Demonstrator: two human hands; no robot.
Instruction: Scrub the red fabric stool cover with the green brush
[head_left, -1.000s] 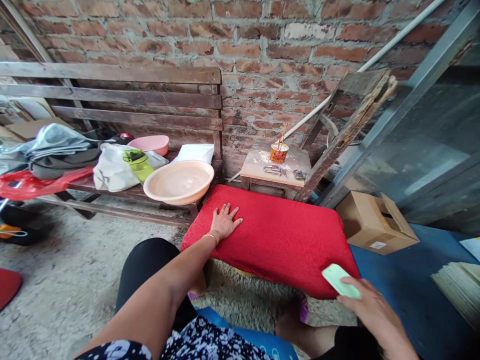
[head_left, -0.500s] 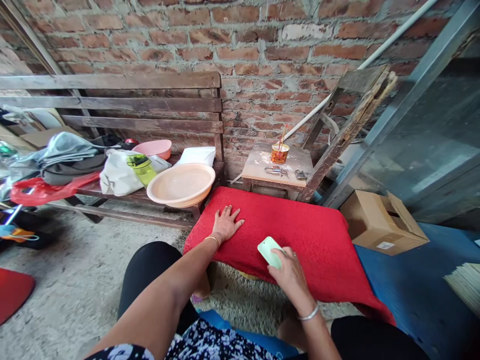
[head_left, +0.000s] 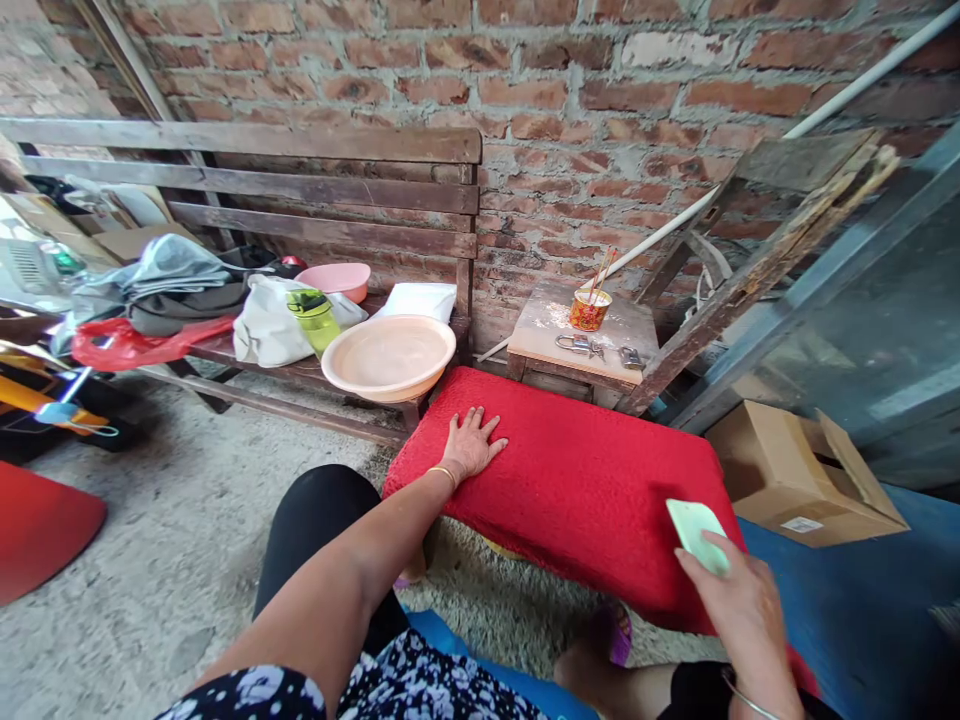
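Red cloth (head_left: 570,460) covers a low, bench-like surface in front of me. My left hand (head_left: 471,445) lies flat on its left part, fingers spread, holding nothing. Over the cloth's right end, my right hand (head_left: 739,600) grips a pale green flat piece (head_left: 699,535) with rounded corners and a small hole near one corner. Its exact kind does not show, and my fingers hide its lower end. A shadow falls on the cloth beside it; whether it touches the cloth I cannot tell.
Behind the cloth stands a small wooden table (head_left: 536,325) bearing a patterned tub (head_left: 589,310) with sticks and padlocks (head_left: 577,345). A wide basin (head_left: 390,360), green bottle (head_left: 313,318) and bags sit on the wooden bench (head_left: 315,185). An open cardboard box (head_left: 795,475) stands right.
My right hand has moved right with the pale green piece, from the middle of the cloth to its right end. My left hand stays on the cloth. The view has shifted slightly.
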